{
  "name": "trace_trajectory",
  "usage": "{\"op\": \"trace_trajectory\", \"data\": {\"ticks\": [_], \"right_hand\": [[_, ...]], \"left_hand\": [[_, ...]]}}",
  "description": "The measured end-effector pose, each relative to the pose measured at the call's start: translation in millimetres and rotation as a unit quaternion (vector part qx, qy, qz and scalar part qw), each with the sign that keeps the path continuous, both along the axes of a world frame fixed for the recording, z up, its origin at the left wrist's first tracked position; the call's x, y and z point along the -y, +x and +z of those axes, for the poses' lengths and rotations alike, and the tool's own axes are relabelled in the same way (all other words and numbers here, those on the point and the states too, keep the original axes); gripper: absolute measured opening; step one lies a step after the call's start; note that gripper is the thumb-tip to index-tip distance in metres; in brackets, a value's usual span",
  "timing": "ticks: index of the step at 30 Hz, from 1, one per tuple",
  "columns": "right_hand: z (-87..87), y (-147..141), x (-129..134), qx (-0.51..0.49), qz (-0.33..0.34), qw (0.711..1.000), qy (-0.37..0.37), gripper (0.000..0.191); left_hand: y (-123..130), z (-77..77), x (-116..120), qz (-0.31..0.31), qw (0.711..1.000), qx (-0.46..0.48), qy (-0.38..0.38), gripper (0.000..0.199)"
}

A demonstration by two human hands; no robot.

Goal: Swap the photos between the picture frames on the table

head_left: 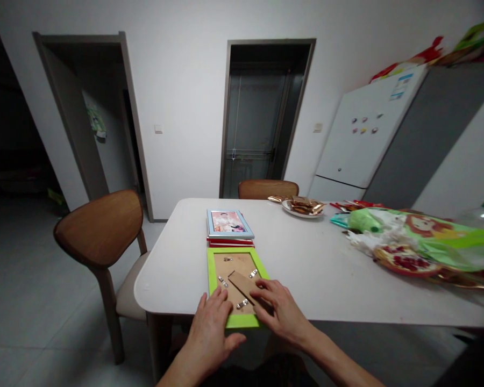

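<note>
A lime-green picture frame (212,269) lies face down at the table's near edge, its brown backboard (226,293) upward. Several small metal clips are fixed to the board. A brown stand leg (241,282) slants up from the back, with a dark gap along its lower side. My left hand (210,328) rests on the lower left of the frame, fingers stretched out and thumb apart. At the right, my right hand (280,312) has the leg's wide end between thumb and fingers. Beyond the green frame lies a light-blue picture frame (229,235) on a stack with red edges.
On the white table (306,269) stands a plate (302,214) of wrapped packets at the back. To the right are a cut pomegranate (407,262) and a green plastic bag (460,244). Wooden chairs stand at the left (105,231) and far side (268,188).
</note>
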State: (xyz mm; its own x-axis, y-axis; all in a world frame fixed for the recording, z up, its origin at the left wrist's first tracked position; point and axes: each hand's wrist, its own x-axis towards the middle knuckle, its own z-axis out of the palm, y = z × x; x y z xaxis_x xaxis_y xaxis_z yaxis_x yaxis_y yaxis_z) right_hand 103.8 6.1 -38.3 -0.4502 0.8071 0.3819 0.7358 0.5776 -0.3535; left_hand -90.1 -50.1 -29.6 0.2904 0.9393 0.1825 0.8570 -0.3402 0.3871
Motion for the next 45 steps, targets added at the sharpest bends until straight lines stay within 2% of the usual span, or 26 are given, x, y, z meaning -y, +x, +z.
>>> {"op": "trace_trajectory", "data": {"ticks": [4,8,13,20,24,26,29,31,36,41,45], "right_hand": [[4.2,-2.5,-17.5,0.045,-0.059,0.997,0.015,0.032],[8.3,-8.7,-33.0,0.109,-0.111,0.988,0.003,0.034],[7.4,-11.9,-33.8,0.090,-0.093,0.992,-0.013,0.035],[4.2,-9.8,-33.0,0.054,-0.088,0.995,-0.011,0.032],[5.5,-9.3,-27.1,0.070,-0.092,0.993,0.017,0.029],[6.8,-10.7,-17.3,0.064,-0.058,0.996,0.036,0.029],[10.2,-16.3,3.2,0.039,0.053,0.997,0.032,0.026],[12.7,-21.0,15.1,0.035,0.103,0.994,0.022,0.024],[13.6,-25.3,24.6,0.032,0.099,0.995,0.007,0.020],[13.4,-21.3,22.6,0.017,0.115,0.993,-0.004,0.016],[15.2,-27.0,12.1,-0.003,0.115,0.993,-0.014,0.021]], "left_hand": [[0.0,-1.5,-0.1,-0.006,1.000,0.010,-0.010,0.035],[-0.1,-0.2,-1.0,0.000,1.000,0.011,-0.014,0.035],[1.9,2.6,-0.7,0.023,1.000,0.007,-0.010,0.046],[1.0,0.4,1.3,0.023,1.000,0.019,0.001,0.040],[-1.7,-2.2,0.7,0.018,1.000,0.025,0.002,0.047],[-2.3,-3.1,-0.1,0.014,1.000,0.021,-0.003,0.051],[-1.8,-3.5,-1.0,0.015,1.000,0.017,-0.011,0.052],[-1.3,-3.3,-1.3,0.016,1.000,0.022,-0.012,0.051],[-1.1,-2.9,-1.6,0.009,0.999,0.037,-0.003,0.047],[-3.1,-7.2,-3.4,0.006,0.999,0.049,0.005,0.050],[-8.0,-12.8,-5.4,0.000,0.997,0.071,0.005,0.049]]}}
